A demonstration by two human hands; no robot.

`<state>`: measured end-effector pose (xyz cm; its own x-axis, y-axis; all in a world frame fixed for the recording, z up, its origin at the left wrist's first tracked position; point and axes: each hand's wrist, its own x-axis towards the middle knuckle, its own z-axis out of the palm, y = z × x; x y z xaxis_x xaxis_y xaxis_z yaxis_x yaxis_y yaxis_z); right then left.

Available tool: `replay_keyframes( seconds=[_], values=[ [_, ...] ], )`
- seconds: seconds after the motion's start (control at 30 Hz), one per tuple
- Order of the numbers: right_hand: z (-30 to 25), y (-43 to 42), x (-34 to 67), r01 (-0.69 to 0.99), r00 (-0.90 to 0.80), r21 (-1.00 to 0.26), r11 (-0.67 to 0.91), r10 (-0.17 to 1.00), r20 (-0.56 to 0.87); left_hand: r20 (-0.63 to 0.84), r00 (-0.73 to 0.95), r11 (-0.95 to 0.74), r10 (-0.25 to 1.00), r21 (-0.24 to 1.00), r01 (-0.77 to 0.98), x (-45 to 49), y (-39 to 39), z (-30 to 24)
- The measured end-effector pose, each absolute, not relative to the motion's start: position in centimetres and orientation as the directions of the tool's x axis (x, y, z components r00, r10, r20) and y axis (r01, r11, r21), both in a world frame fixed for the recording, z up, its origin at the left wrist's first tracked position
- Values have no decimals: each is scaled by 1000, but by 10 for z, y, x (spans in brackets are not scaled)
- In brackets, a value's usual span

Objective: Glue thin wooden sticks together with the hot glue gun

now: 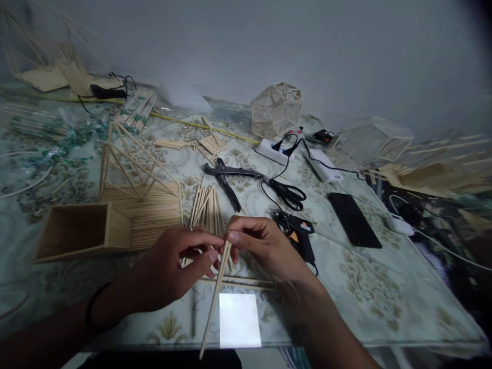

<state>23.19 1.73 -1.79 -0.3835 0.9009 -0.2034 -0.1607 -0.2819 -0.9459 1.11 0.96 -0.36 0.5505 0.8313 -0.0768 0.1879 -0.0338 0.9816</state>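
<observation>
Two thin wooden sticks [215, 302] are pinched near their upper ends between the thumb and fingers of my right hand [265, 243]. They slant down toward the table's front edge. My left hand [182, 264] is beside them, fingers bent, its index fingertip at the sticks' upper end and its thumb apart from them. Behind both hands lies a loose bundle of wooden sticks [207, 207]. To the left stands a stick-built frame [126, 159] on a slatted stick base [154, 210], with a wooden box [77, 228] joined at its front.
Cutting pliers [226, 177], scissors [288, 193] and a black glue gun [302, 236] lie behind and right of my hands. A phone [353, 219] is farther right. Power strips [274, 150] with cords, packaged sticks [136, 110] and a polyhedral stick frame [277, 110] sit toward the wall.
</observation>
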Motion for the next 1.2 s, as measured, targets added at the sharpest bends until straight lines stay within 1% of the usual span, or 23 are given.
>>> replay_keyframes(
  seconds=[0.1,0.2,0.27,0.33,0.4,0.47,0.57,0.67,0.77,0.83,0.97,1.2],
  values=[
    [-18,17,232,-181,-427,-932,-315,879,-214,-85,537,-10,839,985,172,12,10,-2],
    [-20,16,231,-198,-467,-919,-342,857,-218,-100,532,-18,841,977,212,13,10,2],
    [-22,16,231,-194,-480,-914,-356,847,-228,-79,527,-72,846,963,260,14,10,5],
    [-23,16,231,-185,-493,-909,-373,835,-243,-26,525,-158,851,940,302,14,10,6],
    [-23,16,231,-194,-500,-900,-391,828,-252,5,494,-197,870,921,337,11,12,6],
    [-22,16,232,-222,-495,-887,-406,830,-256,6,413,-166,911,922,351,6,16,4],
    [-21,17,235,-283,-452,-878,-387,861,-234,8,297,-92,955,958,271,1,21,0],
    [-21,18,235,-318,-374,-888,-333,905,-205,-6,355,-100,935,954,281,3,18,2],
    [-21,17,230,-276,-318,-914,-299,925,-207,7,441,-149,897,947,286,10,10,4],
    [-22,16,225,-241,-291,-927,-286,933,-212,-5,463,-150,886,943,297,15,6,4],
    [-22,12,215,-212,-251,-941,-263,945,-207,-72,426,-84,902,938,335,17,7,-3],
    [-25,10,209,-157,-251,-965,-209,954,-165,-133,370,5,920,944,329,16,8,-6]
  ],
)
